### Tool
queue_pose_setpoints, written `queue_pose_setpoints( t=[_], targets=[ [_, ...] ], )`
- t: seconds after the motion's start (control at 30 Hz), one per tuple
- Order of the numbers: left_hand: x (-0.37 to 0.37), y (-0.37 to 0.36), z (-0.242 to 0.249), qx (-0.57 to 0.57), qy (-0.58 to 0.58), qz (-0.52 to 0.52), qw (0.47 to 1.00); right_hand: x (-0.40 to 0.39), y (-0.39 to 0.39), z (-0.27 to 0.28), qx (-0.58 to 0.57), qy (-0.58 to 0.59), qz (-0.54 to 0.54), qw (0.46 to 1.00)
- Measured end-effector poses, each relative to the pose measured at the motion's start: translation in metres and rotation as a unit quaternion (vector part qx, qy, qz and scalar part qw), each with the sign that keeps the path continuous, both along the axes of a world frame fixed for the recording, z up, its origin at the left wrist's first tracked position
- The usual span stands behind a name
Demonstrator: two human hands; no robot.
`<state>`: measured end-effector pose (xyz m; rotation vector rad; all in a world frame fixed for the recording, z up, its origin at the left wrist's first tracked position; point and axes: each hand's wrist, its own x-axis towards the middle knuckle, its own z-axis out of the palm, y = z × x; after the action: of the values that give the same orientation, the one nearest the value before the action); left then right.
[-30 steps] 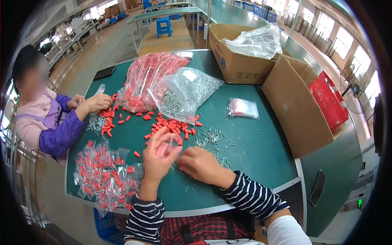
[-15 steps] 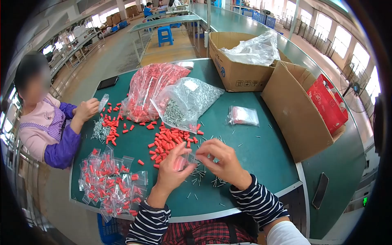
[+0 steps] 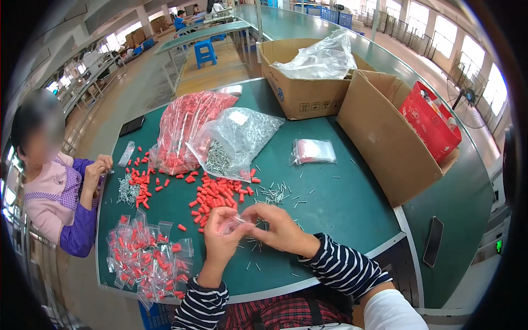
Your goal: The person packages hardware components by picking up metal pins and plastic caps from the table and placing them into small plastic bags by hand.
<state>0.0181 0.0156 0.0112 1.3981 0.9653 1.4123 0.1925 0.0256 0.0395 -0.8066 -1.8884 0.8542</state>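
Note:
My left hand (image 3: 220, 242) and my right hand (image 3: 279, 230) meet over the table, fingers closed on a small clear zip bag (image 3: 233, 224) between them. What lies inside the bag is too hidden to tell. Just beyond my left hand is a loose pile of red plastic caps (image 3: 215, 192). Small silver screws (image 3: 275, 192) lie scattered past and under my right hand. To the left of my left hand rests a heap of filled zip bags (image 3: 151, 256) holding red caps and screws.
A large bag of red caps (image 3: 187, 124) and a bag of screws (image 3: 247, 137) stand at the back. Empty zip bags (image 3: 313, 150) are stacked right. Two cardboard boxes (image 3: 308, 99) edge the table. A co-worker (image 3: 60, 187) sits left; phones (image 3: 433, 242) lie nearby.
My right hand has come in against my left, and both now grip the zip bag's top. The co-worker's hands have moved off a small bag, which lies on the table. The view has shifted slightly.

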Motion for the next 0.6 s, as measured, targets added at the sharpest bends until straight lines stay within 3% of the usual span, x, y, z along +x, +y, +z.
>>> queue_pose_setpoints(
  t=[0.23,0.6],
  targets=[
    [0.004,-0.003,0.023,-0.044,-0.033,0.027,0.998,0.005,0.002,0.006,-0.090,0.121,-0.034,0.988],
    [-0.003,-0.003,0.020,-0.026,-0.015,0.026,0.999,0.010,0.005,0.009,-0.177,0.137,-0.008,0.975]
  ],
)
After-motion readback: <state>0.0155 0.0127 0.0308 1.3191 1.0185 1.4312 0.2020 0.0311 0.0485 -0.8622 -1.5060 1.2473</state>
